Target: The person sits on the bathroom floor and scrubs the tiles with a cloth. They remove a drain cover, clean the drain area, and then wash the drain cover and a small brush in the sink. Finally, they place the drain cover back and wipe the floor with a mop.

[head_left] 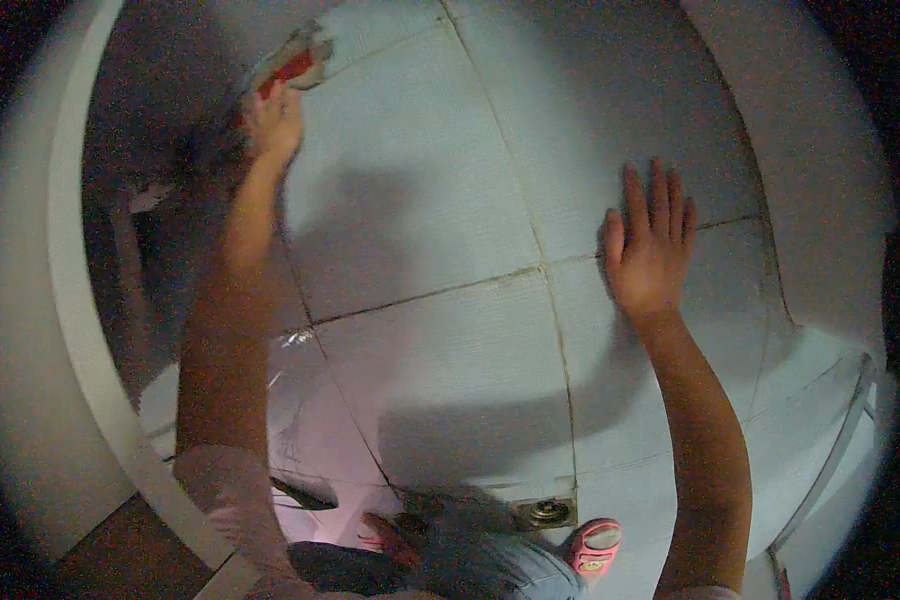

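At the upper left, my left hand (275, 125) reaches far forward, with its fingers on a thing with a red strip and pale, ragged edges (294, 68). That thing is too blurred to name, and the fingers' grip on it is partly smeared. Off to the right, my right hand (652, 250) lies palm down against a pale floor tile (450, 200), close to a joint. Its fingers are stretched out and apart, and it holds nothing. Dark shadows of my body and arms fall across the tiles between the two hands.
A small square floor drain (546, 513) sits beside my pink slipper (596, 546). Along the left runs a curved white edge (65, 230), with a dark area inside it. A pale wall (820, 170) rises on the right. Dark, dirty joints divide the tiles.
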A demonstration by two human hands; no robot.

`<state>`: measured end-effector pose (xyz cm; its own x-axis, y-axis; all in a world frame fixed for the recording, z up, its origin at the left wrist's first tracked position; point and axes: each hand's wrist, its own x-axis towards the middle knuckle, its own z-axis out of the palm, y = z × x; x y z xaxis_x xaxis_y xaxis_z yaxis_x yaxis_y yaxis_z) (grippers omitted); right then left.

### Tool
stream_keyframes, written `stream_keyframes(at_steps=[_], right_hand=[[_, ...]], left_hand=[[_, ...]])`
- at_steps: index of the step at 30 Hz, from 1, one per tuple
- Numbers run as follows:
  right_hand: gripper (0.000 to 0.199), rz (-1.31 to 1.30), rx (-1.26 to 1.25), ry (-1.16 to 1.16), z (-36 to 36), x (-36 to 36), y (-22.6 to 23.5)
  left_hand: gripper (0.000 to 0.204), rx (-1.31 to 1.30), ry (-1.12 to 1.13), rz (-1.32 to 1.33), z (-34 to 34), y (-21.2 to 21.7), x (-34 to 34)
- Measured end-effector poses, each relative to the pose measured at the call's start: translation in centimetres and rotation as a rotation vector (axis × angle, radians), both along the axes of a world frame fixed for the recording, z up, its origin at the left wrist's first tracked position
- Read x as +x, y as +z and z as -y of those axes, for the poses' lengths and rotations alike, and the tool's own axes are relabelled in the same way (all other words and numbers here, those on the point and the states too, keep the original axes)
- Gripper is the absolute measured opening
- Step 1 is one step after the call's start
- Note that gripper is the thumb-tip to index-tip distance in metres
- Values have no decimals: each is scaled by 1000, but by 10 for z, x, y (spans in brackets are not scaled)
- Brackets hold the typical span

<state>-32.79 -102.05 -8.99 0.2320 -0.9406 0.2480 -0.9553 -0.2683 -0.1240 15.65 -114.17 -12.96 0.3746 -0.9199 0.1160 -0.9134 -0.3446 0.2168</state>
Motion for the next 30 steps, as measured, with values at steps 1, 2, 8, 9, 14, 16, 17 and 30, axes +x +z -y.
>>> stream_keyframes(at_steps=[1,2,8,9,14,16,17,30], right_hand=[[45,48,-25,24,2,10,2],[45,44,-33,17,2,12,-3],[45,-49,25,-31,-1,4,-3],[45,-41,19,-24,-1,6,-2],[45,-60,15,-30,0,8,-7],[45,-64,-31,-11,2,5,-6],[45,-58,-60,7,4,4,-8],[44,-11,-113,22,3,7,-22]], left_hand=[[49,-99,-80,46,-9,16,52],[48,-151,-56,-94,-15,16,52],[40,-241,-398,278,-54,24,37],[40,-306,-421,293,-55,25,37],[39,-298,-132,419,-55,37,31],[39,-85,-182,656,-52,49,19],[39,-88,-191,669,-49,52,21],[39,-230,-301,341,-217,68,139]])
